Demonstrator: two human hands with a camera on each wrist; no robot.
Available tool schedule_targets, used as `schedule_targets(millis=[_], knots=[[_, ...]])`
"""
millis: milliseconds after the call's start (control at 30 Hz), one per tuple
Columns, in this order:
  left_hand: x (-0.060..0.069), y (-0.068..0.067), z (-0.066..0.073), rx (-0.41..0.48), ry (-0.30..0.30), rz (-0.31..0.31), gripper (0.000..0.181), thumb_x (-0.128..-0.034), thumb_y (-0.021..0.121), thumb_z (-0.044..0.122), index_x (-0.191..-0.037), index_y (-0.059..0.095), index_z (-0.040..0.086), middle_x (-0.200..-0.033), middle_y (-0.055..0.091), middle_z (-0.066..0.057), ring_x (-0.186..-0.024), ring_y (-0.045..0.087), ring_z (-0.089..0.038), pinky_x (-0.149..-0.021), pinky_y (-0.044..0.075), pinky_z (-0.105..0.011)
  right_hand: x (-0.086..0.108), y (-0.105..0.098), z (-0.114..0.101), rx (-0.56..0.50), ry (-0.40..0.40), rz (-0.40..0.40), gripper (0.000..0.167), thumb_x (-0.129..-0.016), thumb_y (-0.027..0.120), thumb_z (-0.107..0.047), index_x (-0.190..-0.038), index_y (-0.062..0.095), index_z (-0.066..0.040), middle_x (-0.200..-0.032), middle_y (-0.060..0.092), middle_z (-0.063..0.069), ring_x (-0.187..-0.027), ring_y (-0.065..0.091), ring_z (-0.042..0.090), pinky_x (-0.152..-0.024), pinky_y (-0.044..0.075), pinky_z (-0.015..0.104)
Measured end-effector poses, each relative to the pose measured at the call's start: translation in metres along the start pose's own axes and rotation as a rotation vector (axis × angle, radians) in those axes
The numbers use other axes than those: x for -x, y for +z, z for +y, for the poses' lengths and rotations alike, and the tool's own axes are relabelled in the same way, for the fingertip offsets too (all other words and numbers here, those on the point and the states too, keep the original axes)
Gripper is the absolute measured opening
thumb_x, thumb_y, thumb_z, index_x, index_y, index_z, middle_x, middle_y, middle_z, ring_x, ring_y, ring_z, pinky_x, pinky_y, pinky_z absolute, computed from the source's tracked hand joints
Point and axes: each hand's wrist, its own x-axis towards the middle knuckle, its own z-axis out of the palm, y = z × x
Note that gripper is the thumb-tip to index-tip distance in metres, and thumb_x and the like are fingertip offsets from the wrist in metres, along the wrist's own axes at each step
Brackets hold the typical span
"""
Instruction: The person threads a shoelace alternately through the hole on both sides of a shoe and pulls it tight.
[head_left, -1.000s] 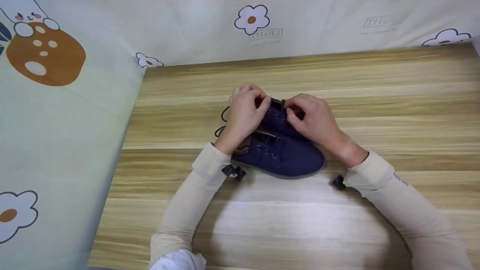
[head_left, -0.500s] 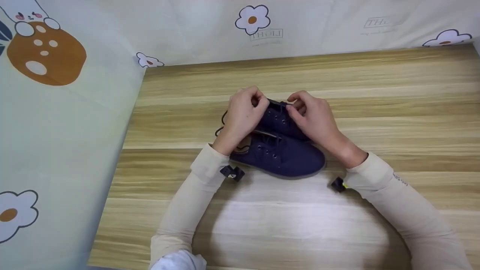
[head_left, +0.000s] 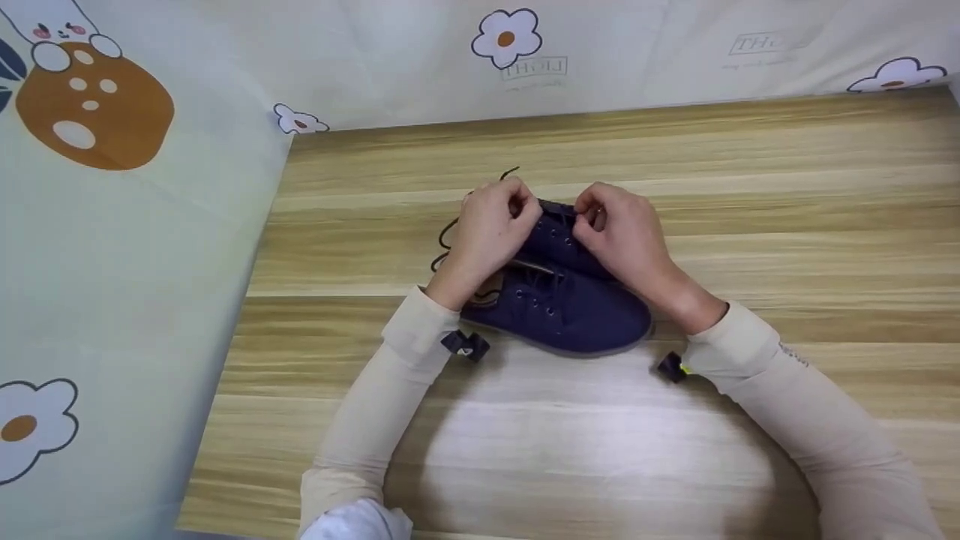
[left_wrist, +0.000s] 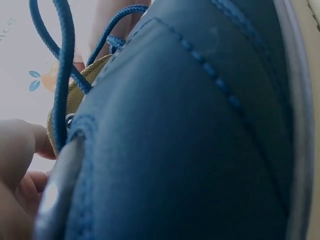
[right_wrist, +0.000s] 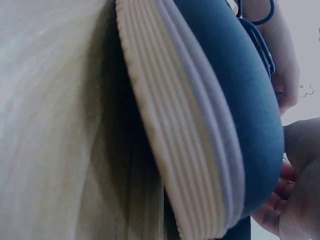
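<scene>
A pair of navy lace-up shoes lies side by side in the head view, toes to the right. My hands are over the far shoe (head_left: 559, 238); the near shoe (head_left: 581, 319) lies in front of it. My left hand (head_left: 495, 225) pinches a dark shoelace between thumb and forefinger, and the lace's end (head_left: 510, 172) sticks up behind the knuckles. My right hand (head_left: 626, 232) pinches lace by the far shoe's upper eyelets. Its fingertips partly cover the lacing. The near shoe fills much of the left wrist view, its blue lace (left_wrist: 64, 70) looped over the tongue.
Both shoes rest on a wood-grain tabletop (head_left: 570, 450). Pale sheeting printed with flowers (head_left: 506, 37) rises behind the table and on its left. Loose lace loops (head_left: 444, 238) hang out left of the shoes. A small dark camera (head_left: 465, 345) sits at the left cuff.
The right fingers were spread half a second ago and are now closed together at the lace. A lace end has come up behind the left hand. The shoes have stayed in place.
</scene>
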Motion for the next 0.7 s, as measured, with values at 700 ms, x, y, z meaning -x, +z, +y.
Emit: schedule_targets(millis=[700], knots=[[-0.0029, 0.0026, 0.0025, -0.134, -0.006, -0.197, 0.03, -0.0967, 0.058, 0.04, -0.091, 0.077, 0.019, -0.086, 0.075, 0.003, -0.09, 0.064, -0.019, -0.098, 0.04, -0.042, -0.0009, -0.0004, -0.0075, -0.029, -0.002, 0.029, 0.005, -0.088, 0.066, -0.003, -0.09, 0.07, -0.002, -0.087, 0.07, 0.012, -0.075, 0.066, 0.022, -0.068, 0.048, 0.028]])
